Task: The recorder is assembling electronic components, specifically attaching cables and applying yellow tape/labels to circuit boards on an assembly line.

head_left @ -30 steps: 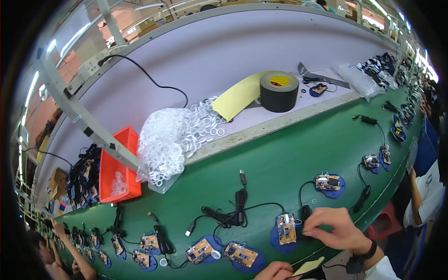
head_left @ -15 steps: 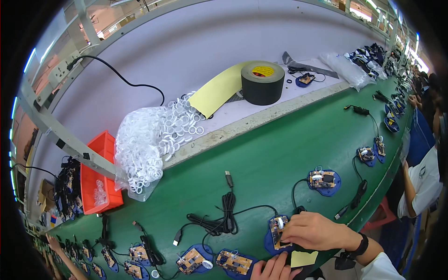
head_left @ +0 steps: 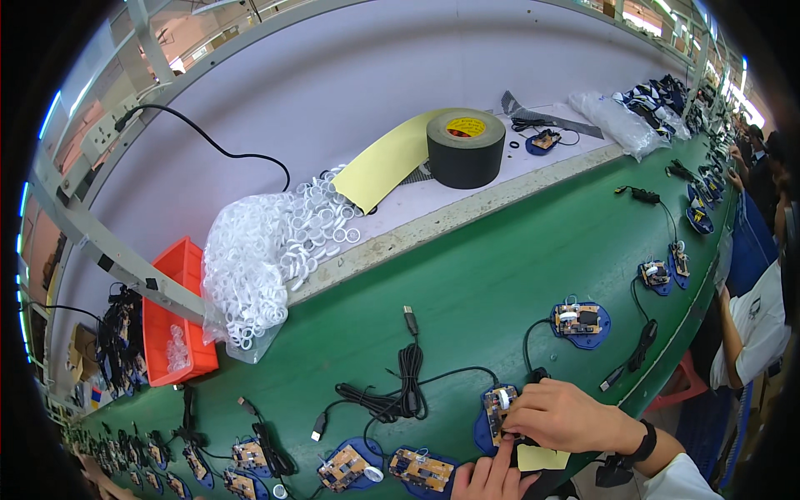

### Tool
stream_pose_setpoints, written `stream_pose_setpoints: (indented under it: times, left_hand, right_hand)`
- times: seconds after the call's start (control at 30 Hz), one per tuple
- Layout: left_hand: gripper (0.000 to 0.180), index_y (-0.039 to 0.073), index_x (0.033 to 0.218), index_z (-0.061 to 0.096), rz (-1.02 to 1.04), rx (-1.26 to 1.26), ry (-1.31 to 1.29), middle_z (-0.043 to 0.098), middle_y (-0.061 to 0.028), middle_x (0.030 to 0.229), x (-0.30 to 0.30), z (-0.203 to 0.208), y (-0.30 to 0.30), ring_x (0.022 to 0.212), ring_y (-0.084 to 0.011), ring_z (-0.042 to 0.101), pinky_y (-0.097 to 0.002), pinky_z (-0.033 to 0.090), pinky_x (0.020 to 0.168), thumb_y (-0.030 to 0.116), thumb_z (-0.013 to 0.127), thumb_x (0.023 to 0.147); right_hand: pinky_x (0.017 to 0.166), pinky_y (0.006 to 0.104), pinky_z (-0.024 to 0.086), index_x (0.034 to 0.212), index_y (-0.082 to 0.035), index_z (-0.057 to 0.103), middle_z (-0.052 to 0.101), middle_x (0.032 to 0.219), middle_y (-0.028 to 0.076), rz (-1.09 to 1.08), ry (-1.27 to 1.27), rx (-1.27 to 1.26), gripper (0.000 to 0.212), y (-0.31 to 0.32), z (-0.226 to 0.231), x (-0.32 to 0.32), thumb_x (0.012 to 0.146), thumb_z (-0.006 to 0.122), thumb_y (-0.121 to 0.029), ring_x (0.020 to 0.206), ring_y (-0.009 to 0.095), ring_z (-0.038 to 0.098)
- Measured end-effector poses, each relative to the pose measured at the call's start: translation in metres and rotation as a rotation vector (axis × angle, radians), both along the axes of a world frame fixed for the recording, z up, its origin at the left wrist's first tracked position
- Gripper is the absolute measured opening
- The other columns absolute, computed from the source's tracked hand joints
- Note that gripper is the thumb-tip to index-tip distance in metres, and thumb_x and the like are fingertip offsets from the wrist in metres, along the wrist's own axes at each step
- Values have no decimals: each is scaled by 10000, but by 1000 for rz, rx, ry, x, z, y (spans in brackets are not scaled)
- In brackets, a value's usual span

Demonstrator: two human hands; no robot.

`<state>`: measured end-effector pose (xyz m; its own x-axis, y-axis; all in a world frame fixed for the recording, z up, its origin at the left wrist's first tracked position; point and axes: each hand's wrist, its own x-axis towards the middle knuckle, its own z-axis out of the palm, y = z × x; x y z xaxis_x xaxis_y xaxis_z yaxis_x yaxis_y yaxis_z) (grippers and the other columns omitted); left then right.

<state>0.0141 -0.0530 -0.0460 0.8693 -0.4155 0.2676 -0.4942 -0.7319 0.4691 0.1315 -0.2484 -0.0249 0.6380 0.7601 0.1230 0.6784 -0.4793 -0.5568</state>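
My right hand (head_left: 560, 415) bends over an open computer mouse, a blue base with a brown circuit board (head_left: 497, 408) and a white scroll wheel (head_left: 505, 399). Its fingers are pressed together at the board's right side, and the fingertips are partly hidden. From the near edge, my left hand (head_left: 492, 480) reaches in with its index finger stretched to the board's lower end, close to the right fingertips. A yellow paper piece (head_left: 542, 458) lies below my right hand. To the left sit two more open mice, one with its board (head_left: 422, 470) beside my left hand, another with its board (head_left: 343, 468).
Cabled mice line the green bench (head_left: 467, 300) both ways. A coiled black cable (head_left: 408, 383) lies ahead. On the back ledge are a tape roll (head_left: 465, 154) and a bag of white rings (head_left: 246, 275), with a red bin (head_left: 179, 333) beside it. Co-workers sit right.
My left index finger has stretched up onto the lower end of the board. My right hand stays at the same mouse. A co-worker's arm at lower left has dropped lower.
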Motion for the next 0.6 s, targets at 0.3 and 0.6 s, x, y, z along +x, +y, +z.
stream_pose_setpoints:
  times: [0.3,0.6]
  left_hand:
    - [418,-38,1153,631,-8,7,42,578,-215,1487,0,-4,-3,1042,-338,584,-472,477,887,314,719,945]
    - [462,-53,1181,628,-12,-61,15,578,-226,1485,4,-4,-7,1070,-355,595,-478,483,901,301,752,911]
  right_hand:
    - [800,395,488,1186,-70,741,596,1185,141,-261,-202,38,427,9,8,-12,767,824,-63,961,311,579]
    - [1010,520,324,1521,-41,467,425,1451,189,-548,-18,-55,878,16,5,-26,746,864,-162,1250,352,431]
